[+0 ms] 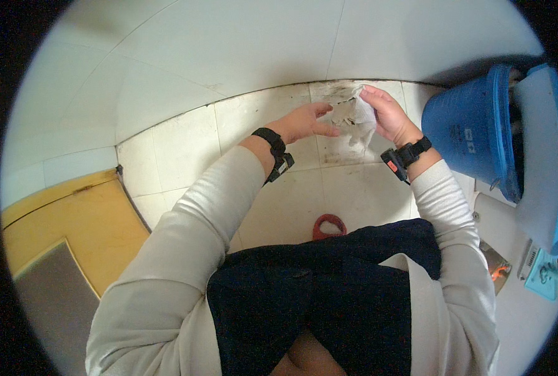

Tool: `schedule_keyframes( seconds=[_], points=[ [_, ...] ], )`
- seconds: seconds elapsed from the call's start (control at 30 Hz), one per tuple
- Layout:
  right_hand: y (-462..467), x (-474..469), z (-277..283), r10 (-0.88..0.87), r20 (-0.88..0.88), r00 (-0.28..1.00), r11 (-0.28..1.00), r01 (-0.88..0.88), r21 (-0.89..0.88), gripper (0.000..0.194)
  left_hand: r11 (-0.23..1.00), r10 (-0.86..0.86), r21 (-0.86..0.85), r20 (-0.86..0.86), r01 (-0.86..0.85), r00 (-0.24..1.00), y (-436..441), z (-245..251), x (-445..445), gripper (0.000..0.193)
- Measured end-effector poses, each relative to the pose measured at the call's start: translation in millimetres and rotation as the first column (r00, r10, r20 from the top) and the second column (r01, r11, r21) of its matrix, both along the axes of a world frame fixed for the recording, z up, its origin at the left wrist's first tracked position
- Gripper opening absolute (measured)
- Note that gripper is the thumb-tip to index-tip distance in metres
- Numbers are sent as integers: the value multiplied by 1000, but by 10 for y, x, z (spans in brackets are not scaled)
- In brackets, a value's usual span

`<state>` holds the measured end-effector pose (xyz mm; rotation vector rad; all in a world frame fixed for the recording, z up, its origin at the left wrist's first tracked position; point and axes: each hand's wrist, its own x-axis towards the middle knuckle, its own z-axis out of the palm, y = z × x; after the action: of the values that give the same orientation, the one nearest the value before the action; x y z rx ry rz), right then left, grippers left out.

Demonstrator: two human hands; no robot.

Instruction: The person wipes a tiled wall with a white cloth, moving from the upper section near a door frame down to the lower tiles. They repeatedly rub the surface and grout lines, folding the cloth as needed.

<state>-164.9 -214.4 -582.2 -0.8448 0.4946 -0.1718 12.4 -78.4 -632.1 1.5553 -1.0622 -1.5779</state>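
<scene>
My right hand (386, 113) pinches a torn, dirt-smudged white tissue or cloth (364, 115) between thumb and fingers. It hangs down in front of the palm, with ragged holes along its left side. My left hand (307, 123) is just to the left, thumb and fingers spread around a gap. Its fingertips come close to the torn edge, and any light contact is hard to make out. Below both hands lies a floor of off-white tiles (279, 197), with dark smears near the wall.
A pale wall (260, 42) runs along the far side. To the right stands a blue plastic bucket (462, 122) beside a bluish-white panel (537, 155). A yellow wooden panel (86, 207) is on the left. Near my dark clothing sits a red ring-shaped object (320, 226), partly hidden.
</scene>
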Motion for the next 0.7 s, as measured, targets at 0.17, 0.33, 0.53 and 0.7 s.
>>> schedule_keyframes(
  seconds=[0.17, 0.33, 0.53, 0.7],
  points=[
    [-33, -23, 17, -74, 87, 993, 980, 56, 192, 23, 1000, -4, -17, -281, 0, 960, 6, 18, -42, 72],
    [-97, -142, -79, -173, 142, 975, 956, 131, 263, 35, 980, 191, 93, -217, -174, 957, 10, 15, -41, 50],
    [-226, -355, -417, -223, -172, 960, 964, 191, -182, 64, 929, 370, 82, -277, -362, 887, 65, -8, 50, 41],
    [-189, -301, -447, -288, -450, 845, 836, -7, -549, 67, 900, 432, 177, -227, -399, 873, 49, 77, 118, 44]
  ],
)
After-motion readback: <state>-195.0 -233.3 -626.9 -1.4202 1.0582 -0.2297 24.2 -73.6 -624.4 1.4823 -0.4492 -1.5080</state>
